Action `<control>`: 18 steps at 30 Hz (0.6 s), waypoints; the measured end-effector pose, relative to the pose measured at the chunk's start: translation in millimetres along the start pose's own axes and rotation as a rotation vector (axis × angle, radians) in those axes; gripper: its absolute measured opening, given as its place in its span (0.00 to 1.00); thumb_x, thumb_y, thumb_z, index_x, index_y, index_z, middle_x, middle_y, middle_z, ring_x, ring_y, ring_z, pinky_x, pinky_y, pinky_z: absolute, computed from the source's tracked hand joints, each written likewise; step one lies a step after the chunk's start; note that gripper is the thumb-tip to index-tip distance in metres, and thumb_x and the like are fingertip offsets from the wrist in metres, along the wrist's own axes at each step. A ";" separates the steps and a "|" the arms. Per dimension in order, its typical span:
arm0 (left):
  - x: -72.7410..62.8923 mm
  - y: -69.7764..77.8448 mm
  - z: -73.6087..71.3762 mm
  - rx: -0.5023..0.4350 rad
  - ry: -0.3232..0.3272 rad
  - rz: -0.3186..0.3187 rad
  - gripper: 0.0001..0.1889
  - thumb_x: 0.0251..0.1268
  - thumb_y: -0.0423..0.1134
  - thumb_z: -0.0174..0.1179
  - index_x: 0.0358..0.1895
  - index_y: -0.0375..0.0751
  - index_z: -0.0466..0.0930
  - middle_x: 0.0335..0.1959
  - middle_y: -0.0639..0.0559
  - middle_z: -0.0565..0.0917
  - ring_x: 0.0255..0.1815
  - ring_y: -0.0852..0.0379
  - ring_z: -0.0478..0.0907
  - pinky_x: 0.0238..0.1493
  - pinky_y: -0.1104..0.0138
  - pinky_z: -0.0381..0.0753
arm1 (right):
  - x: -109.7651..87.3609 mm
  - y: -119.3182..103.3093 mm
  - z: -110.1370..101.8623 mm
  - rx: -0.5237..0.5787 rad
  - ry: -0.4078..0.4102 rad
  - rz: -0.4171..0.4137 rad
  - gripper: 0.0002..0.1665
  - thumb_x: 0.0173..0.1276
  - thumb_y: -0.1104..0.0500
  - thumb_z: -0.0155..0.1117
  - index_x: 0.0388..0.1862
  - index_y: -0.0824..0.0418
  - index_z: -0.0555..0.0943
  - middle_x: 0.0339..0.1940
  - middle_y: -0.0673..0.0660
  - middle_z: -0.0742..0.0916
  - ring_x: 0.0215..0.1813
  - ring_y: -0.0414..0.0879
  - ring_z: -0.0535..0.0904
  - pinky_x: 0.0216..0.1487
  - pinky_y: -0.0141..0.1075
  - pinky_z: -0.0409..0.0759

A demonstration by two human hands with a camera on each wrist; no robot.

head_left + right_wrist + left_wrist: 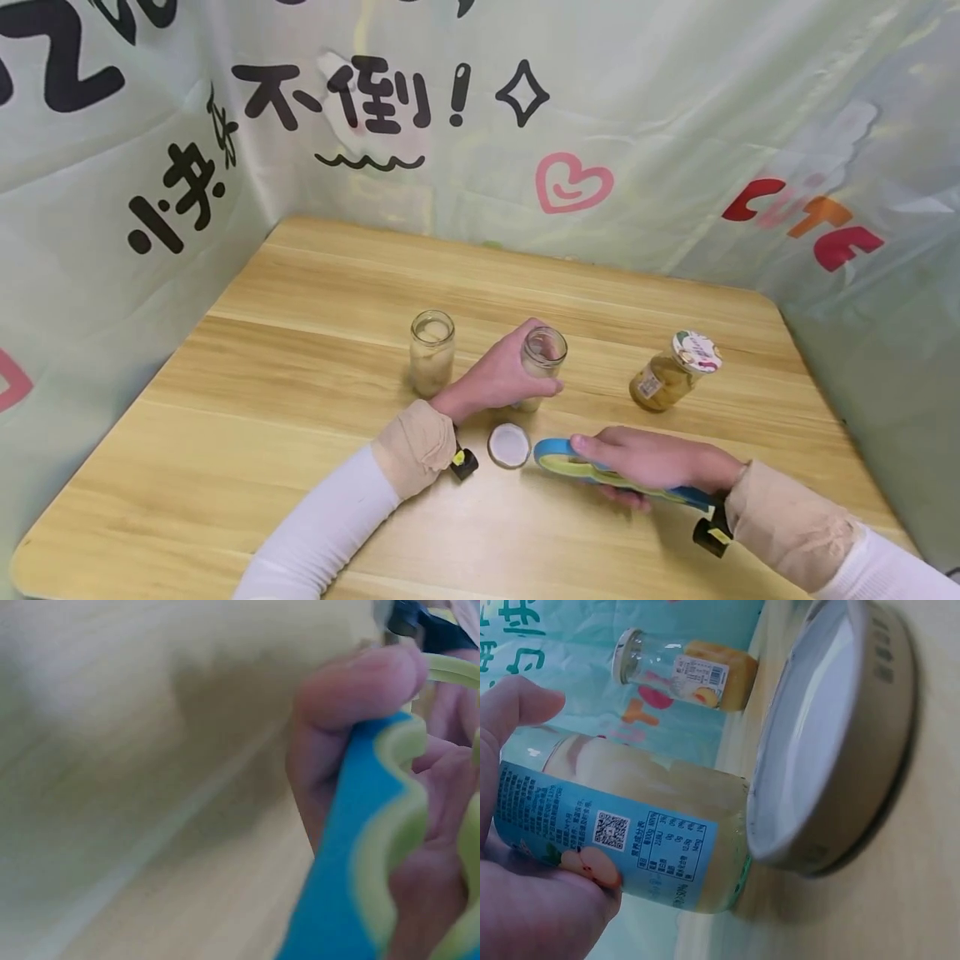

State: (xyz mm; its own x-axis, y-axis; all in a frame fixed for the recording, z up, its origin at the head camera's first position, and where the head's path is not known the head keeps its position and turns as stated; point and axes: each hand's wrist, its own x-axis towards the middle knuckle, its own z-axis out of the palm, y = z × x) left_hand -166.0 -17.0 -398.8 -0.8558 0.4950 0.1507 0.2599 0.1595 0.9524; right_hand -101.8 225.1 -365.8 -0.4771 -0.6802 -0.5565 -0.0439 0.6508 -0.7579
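My left hand (pixel 495 372) grips an open glass jar (pixel 649 825) with a blue fruit label, pale pieces and liquid inside. Just in front of that jar a round lid (pixel 509 446) lies on the table, its white inner side up. In the right wrist view my right hand (pixel 652 458) has its thumb and fingers round a blue jar opener (pixel 553 457) with yellow-green wavy lining, held over the table right of the lid. A second lidless jar (pixel 432 362) with pale contents stands left of the gripped one.
A jar of yellow fruit (pixel 663 379) with a patterned lid stands to the right, behind my right hand. All of this is on a wooden table (pixel 300 500). Printed cloth (pixel 465 183) hangs along its back and sides.
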 end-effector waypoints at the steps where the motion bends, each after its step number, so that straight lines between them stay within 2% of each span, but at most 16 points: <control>1: -0.1 0.2 -0.1 -0.004 -0.003 0.004 0.25 0.55 0.37 0.75 0.53 0.51 0.72 0.46 0.55 0.81 0.46 0.60 0.80 0.54 0.66 0.81 | -2.2 0.7 -1.6 -0.010 0.017 -0.007 0.39 0.88 0.42 0.30 0.38 0.68 0.81 0.18 0.49 0.80 0.14 0.39 0.71 0.19 0.33 0.75; 4: -0.7 0.8 -0.7 -0.020 -0.014 0.016 0.24 0.56 0.37 0.75 0.52 0.50 0.73 0.45 0.55 0.81 0.47 0.59 0.79 0.55 0.65 0.80 | -8.2 2.1 -6.1 -0.045 0.066 -0.050 0.36 0.88 0.45 0.30 0.41 0.66 0.82 0.21 0.50 0.81 0.16 0.37 0.74 0.20 0.36 0.77; 8: 0.4 2.1 -1.3 -0.026 -0.025 0.032 0.23 0.57 0.38 0.75 0.52 0.49 0.73 0.46 0.55 0.80 0.49 0.58 0.79 0.59 0.61 0.79 | -16.9 4.6 -13.7 -0.063 0.117 -0.149 0.34 0.89 0.48 0.30 0.43 0.66 0.81 0.24 0.53 0.82 0.20 0.36 0.76 0.21 0.37 0.79; 14: 1.0 3.1 -2.0 -0.005 -0.018 0.036 0.24 0.57 0.41 0.76 0.53 0.50 0.73 0.46 0.56 0.81 0.49 0.60 0.79 0.61 0.65 0.77 | -32.9 7.7 -25.4 -0.039 0.171 -0.362 0.35 0.89 0.49 0.25 0.48 0.71 0.77 0.25 0.70 0.79 0.20 0.55 0.74 0.21 0.41 0.78; 18: 0.6 2.5 -1.4 -0.024 -0.014 0.027 0.24 0.55 0.40 0.77 0.52 0.50 0.74 0.46 0.55 0.81 0.48 0.60 0.79 0.60 0.66 0.78 | -39.7 7.4 -28.5 -0.035 0.230 -0.403 0.36 0.88 0.43 0.24 0.46 0.64 0.78 0.27 0.68 0.79 0.22 0.54 0.75 0.24 0.40 0.78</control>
State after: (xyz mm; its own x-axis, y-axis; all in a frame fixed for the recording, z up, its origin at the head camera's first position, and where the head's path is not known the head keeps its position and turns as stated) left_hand -166.5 -17.6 -395.9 -0.8422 0.5106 0.1733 0.2721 0.1250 0.9541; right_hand -108.2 266.5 -339.6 -0.5976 -0.7917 -0.1269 -0.2938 0.3635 -0.8840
